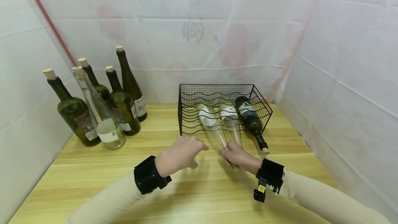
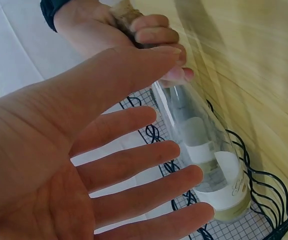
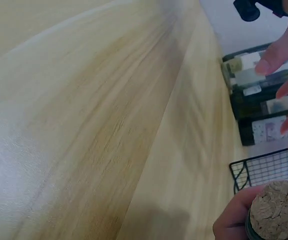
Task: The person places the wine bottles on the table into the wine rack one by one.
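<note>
In the head view my right hand (image 1: 237, 156) grips the neck of a clear glass bottle (image 1: 214, 129) that lies with its labelled base in a black wire rack (image 1: 180, 113). Its cork (image 3: 279, 210) sticks out of the fist in the right wrist view. A second clear bottle (image 1: 230, 122) lies close beside it, its neck end hidden behind the right hand. At the rack's right side rests a dark bottle (image 1: 251, 122), neck toward me. My left hand (image 1: 181, 155) hovers left of the right one, fingers spread, holding nothing; the left wrist view shows its fingers (image 2: 139, 159) extended.
Several corked bottles stand at the left of the wooden table (image 1: 155, 196): green ones such as the tall bottle (image 1: 132, 82), and a clear bottle (image 1: 107, 130) in front. White sheeting (image 1: 199, 44) hangs behind the rack and along both sides.
</note>
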Demonstrator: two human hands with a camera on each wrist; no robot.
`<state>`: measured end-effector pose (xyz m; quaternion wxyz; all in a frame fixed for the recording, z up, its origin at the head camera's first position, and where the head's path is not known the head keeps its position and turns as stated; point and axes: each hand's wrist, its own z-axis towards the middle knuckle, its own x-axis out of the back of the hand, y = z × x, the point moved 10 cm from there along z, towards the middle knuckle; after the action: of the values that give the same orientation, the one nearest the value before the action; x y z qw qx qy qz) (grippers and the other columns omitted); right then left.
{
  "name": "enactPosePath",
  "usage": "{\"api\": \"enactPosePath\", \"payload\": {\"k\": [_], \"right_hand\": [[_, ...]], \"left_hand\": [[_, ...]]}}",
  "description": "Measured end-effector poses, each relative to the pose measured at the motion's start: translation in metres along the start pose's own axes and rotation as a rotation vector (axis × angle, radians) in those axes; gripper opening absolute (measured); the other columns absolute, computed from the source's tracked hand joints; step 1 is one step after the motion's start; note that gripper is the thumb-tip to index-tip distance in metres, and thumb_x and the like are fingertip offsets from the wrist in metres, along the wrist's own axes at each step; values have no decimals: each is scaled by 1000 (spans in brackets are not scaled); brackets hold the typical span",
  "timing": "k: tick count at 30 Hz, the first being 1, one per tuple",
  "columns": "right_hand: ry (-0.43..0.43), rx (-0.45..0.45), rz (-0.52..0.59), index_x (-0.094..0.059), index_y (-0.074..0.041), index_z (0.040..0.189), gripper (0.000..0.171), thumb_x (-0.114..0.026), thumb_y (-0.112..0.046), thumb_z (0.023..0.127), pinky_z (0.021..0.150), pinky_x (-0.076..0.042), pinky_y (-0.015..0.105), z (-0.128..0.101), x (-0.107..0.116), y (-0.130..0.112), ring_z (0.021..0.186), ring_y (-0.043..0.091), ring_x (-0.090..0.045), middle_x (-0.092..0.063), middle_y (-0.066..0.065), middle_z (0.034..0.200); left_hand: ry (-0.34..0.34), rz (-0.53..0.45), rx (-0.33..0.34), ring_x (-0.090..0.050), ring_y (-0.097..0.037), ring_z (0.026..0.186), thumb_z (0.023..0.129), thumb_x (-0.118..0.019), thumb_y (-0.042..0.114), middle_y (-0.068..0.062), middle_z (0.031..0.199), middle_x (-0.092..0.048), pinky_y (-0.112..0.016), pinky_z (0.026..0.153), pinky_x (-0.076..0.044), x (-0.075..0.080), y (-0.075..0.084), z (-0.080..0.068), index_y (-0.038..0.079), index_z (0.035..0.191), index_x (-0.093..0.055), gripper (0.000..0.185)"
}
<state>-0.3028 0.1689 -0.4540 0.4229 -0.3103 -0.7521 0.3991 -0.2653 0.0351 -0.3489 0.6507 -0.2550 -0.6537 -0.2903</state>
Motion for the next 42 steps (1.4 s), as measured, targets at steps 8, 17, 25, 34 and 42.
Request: {"api": "enactPosePath", "payload": {"k": [8, 17, 25, 34, 42], "right_hand": [[1, -8, -3, -49, -5, 67, 44, -45, -18, 110, 46, -29, 31, 17, 1, 3, 45, 13, -25, -44, 0, 53], [29, -29, -30, -48, -7, 68, 43, -46, -18, 110, 46, -29, 31, 23, 7, -3, 46, 14, -26, -44, 1, 55], [86, -68, -21, -45, -11, 68, 42, -47, -19, 110, 45, -25, 32, 20, 5, 1, 47, 16, -23, -41, 3, 55], [75, -103, -32, -40, -14, 68, 43, -46, -19, 111, 46, -25, 31, 19, 1, -4, 49, 16, -23, -43, 5, 57], [123, -75, -129, -55, 4, 97, 29, -44, -17, 112, 48, -27, 33, 12, -7, -5, 48, 17, -22, -37, 4, 56]], "left_hand": [[-12, 7, -3, -74, -16, 102, 72, -95, 24, 4, 114, -78, -27, 72, -62, -4, 0, -1, 19, 127, -75, 59], [-21, -9, 28, -73, -20, 105, 73, -95, 23, 2, 118, -77, -37, 77, -65, 1, -6, 0, 19, 129, -74, 60], [-21, -22, 9, -73, -18, 102, 73, -95, 22, 2, 114, -77, -29, 69, -62, -1, -3, -2, 18, 127, -74, 58], [-13, -19, 7, -73, -18, 103, 72, -96, 23, 2, 115, -77, -29, 67, -62, -2, -5, -2, 18, 127, -75, 59], [-23, -18, 12, -74, -18, 105, 73, -95, 25, 3, 117, -77, -32, 71, -64, -5, -6, -2, 20, 128, -74, 59]]}}
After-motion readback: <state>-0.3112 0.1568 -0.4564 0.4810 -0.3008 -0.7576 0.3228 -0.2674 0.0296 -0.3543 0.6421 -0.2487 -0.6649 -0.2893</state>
